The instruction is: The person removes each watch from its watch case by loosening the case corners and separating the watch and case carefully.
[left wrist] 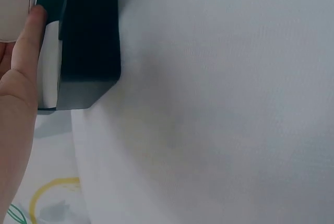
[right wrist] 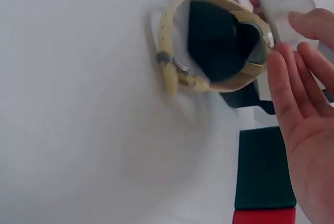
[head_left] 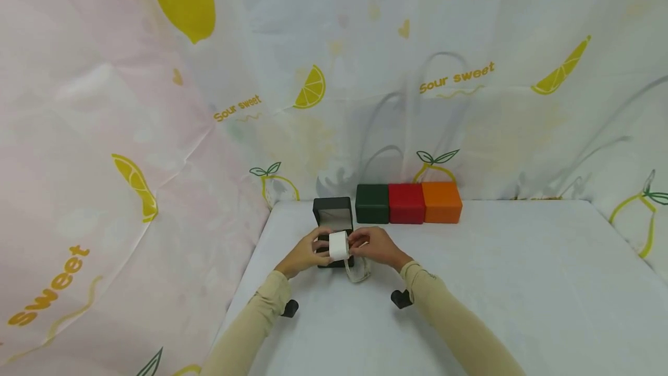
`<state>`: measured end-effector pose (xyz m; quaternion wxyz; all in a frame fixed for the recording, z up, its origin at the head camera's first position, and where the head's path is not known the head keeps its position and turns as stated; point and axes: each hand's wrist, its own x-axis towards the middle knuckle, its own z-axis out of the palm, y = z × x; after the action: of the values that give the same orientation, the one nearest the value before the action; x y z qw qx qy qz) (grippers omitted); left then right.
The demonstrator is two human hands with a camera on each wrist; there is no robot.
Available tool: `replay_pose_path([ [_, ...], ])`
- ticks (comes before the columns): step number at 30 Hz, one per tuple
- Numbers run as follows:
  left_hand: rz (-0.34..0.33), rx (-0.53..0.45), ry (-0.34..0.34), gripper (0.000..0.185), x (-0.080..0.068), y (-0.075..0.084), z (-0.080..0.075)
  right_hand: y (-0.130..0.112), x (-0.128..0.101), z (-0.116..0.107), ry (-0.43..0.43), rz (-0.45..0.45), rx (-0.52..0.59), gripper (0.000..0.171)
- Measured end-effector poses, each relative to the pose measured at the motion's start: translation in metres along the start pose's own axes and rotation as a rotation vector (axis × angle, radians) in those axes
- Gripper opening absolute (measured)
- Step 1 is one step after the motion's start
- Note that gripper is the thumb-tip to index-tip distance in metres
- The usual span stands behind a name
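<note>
My left hand and right hand pinch the white cushion, freeing the watch at six o'clock of the black box.

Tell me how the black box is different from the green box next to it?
The black box is open, its lid standing up; the green box is closed. The black box sits nearer the person, right by the left hand and right hand, which hold a white cushion in front of it; nobody touches the green box, which sits in a row with the red box and orange box. Both are small, dark and squarish, resting on the white table.
</note>
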<state>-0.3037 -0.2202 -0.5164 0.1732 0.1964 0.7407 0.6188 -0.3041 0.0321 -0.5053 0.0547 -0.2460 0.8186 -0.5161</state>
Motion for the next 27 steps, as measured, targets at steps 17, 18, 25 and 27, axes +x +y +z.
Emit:
replay_pose_path([
  [17, 0.058, 0.338, 0.165, 0.075, -0.001, -0.012, -0.007, 0.003, -0.007, 0.007, 0.056, 0.160, -0.132, 0.012],
  [18, 0.073, 0.389, 0.169, 0.075, 0.000, -0.013, -0.007, 0.004, -0.007, 0.007, 0.064, 0.182, -0.111, 0.012],
  [25, 0.062, 0.539, 0.203, 0.070, 0.005, -0.017, -0.008, 0.018, -0.005, 0.003, 0.146, 0.308, 0.099, 0.017],
  [27, 0.055, 0.526, 0.204, 0.070, 0.005, -0.018, -0.008, 0.023, -0.006, 0.002, 0.171, 0.339, 0.134, 0.018],
])
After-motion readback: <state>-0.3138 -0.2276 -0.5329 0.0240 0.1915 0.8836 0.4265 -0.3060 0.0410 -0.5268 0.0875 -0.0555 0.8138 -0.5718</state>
